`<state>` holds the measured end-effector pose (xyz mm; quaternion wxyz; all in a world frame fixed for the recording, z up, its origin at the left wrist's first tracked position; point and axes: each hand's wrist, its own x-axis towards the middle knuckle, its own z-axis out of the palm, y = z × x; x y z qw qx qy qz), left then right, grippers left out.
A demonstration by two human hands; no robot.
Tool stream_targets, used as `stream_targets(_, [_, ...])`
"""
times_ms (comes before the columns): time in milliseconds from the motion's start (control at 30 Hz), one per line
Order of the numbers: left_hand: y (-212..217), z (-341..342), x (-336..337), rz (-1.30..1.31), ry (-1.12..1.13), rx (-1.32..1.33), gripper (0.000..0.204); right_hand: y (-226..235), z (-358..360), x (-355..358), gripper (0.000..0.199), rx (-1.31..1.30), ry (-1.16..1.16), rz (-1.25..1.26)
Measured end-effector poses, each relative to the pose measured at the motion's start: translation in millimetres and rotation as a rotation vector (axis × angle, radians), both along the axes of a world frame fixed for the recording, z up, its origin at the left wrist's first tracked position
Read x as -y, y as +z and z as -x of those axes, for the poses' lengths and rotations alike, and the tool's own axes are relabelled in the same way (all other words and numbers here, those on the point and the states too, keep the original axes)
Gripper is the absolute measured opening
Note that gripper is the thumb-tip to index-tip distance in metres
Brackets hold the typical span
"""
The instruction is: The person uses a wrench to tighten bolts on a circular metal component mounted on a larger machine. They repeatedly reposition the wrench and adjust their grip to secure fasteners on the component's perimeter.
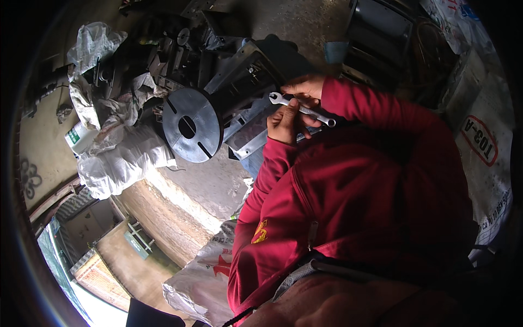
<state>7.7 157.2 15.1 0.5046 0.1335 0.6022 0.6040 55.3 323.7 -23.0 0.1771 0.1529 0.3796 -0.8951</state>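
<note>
A silver combination wrench (299, 108) lies slantwise in my left hand (283, 123), the thumb pressed along its shaft. Its open-jaw end points up-left and its ring end down-right. Just behind the wrench, my right hand (306, 87) has its fingers bent in at the dark metal frame of a machine (239, 82). What those fingers grip, if anything, is hidden. A bolt (251, 70) shows on the frame's bracket. Left of my hands stands a round grey metal disc (192, 125) with a centre hole and two slots.
White plastic sacks (128, 158) and a crumpled cloth (114, 117) are piled at the left. Dark metal parts (182, 38) crowd the far side. A black bin-like casing (380, 30) stands far right. Printed sacks lie at the right (485, 158) and near my left side (201, 283).
</note>
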Motion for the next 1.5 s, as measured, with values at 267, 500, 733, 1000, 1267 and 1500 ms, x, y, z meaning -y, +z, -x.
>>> stream_targets(267, [-5,1,-5,-0.083,0.045,0.161,0.044,4,4,4,0.030,0.068,-0.037,-0.044])
stream_targets(500, [10,8,-2,0.008,0.084,0.079,0.041,2,9,0,0.029,0.077,0.056,0.057])
stream_targets(733, [33,37,24,0.197,-0.005,-0.066,0.041,13,1,10,0.023,0.147,-0.102,0.194])
stream_targets(1000, [30,31,47,0.152,-0.047,-0.136,0.039,13,3,8,0.024,0.162,-0.083,0.129])
stream_targets(1267, [19,11,7,0.049,-0.084,-0.003,0.043,9,1,13,0.023,0.027,-0.145,-0.156])
stream_targets(1500, [10,-3,3,-0.011,-0.040,-0.014,0.046,14,-3,9,0.023,-0.003,-0.100,-0.132])
